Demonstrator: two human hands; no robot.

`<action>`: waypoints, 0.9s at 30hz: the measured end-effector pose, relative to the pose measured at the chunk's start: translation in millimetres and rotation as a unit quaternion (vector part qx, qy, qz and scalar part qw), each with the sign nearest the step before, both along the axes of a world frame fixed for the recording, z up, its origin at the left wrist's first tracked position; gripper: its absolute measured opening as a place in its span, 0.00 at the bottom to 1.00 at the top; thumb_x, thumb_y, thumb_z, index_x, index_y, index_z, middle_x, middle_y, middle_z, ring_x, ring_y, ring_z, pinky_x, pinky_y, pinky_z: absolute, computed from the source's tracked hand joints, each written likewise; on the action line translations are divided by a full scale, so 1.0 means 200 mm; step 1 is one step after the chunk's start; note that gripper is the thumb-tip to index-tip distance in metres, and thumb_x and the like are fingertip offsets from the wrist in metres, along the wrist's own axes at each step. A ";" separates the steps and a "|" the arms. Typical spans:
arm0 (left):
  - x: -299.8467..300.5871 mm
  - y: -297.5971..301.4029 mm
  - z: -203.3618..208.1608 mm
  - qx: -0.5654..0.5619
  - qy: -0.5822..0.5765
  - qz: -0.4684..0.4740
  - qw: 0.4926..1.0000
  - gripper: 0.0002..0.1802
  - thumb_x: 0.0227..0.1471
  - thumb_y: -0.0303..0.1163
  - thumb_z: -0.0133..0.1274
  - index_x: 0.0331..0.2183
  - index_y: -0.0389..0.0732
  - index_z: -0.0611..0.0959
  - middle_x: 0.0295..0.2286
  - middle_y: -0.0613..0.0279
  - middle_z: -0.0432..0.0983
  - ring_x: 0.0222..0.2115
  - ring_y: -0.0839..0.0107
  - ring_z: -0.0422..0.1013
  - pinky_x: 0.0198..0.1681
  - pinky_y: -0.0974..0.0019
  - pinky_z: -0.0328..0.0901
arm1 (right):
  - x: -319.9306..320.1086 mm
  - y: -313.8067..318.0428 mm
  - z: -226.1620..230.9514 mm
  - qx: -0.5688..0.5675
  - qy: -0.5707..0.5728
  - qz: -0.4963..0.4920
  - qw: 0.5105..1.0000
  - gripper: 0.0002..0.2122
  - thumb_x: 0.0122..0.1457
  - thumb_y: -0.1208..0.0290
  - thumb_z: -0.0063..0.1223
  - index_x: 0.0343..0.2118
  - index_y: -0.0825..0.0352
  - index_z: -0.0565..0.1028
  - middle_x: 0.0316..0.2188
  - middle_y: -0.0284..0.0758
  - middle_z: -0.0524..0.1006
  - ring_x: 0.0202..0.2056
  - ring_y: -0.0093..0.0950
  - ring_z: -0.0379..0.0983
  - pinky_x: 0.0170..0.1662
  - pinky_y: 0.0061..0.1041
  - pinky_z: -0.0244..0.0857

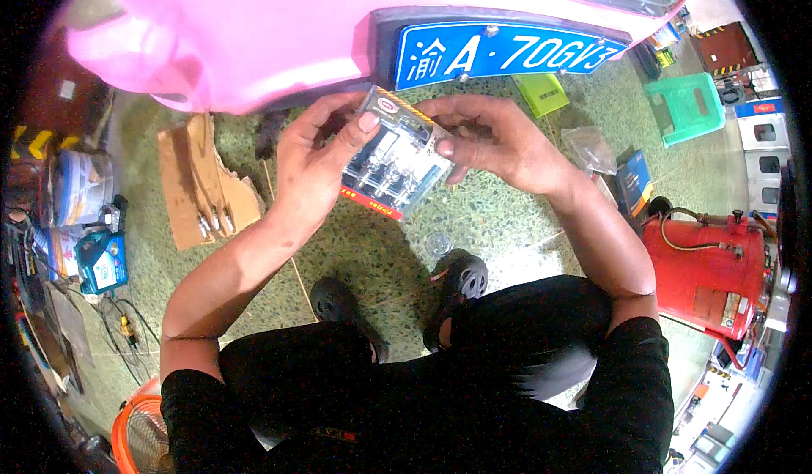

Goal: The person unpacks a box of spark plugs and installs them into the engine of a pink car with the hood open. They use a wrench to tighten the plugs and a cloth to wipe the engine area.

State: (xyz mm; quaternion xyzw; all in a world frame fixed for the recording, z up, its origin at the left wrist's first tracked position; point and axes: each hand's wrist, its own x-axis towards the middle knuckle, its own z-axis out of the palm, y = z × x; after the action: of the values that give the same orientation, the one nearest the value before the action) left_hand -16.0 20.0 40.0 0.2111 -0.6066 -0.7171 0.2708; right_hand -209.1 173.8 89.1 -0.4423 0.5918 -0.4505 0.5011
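Note:
In front of me, both hands hold a clear plastic blister pack (397, 157) with several silver metal parts inside that look like spark plugs. The pack is tilted and has a dark card top and a red strip along its lower edge. My left hand (317, 157) grips its left side, thumb on the front face. At the upper right edge, my right hand (499, 144) pinches it between thumb and fingers. On the floor to the left lies a torn piece of cardboard (188, 195); several slim silver-tipped parts (216, 220) rest on it.
A pink car bumper (279, 34) with a blue licence plate (507, 51) spans the far side. Right are a green stool (687, 109), a lime-green box (541, 93) and a red tank (706, 263). Left are a teal jug (101, 261), cables and an orange fan (139, 432).

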 end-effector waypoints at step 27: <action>0.01 0.04 0.04 -0.050 0.080 -0.019 0.995 0.19 0.61 0.36 0.60 0.50 0.36 0.78 0.42 0.65 0.77 0.44 0.77 0.71 0.50 0.70 0.67 | 0.08 0.00 0.03 -0.060 0.229 -0.050 0.970 0.23 0.52 0.74 0.61 0.52 0.72 0.74 0.39 0.43 0.80 0.40 0.28 0.78 0.45 0.31 0.73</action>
State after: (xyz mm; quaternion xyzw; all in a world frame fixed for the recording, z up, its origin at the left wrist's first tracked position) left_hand -14.8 27.7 47.4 0.1276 -0.6222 -0.7052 0.3151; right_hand -193.2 173.6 95.1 -0.5327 0.6840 -0.3966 0.3018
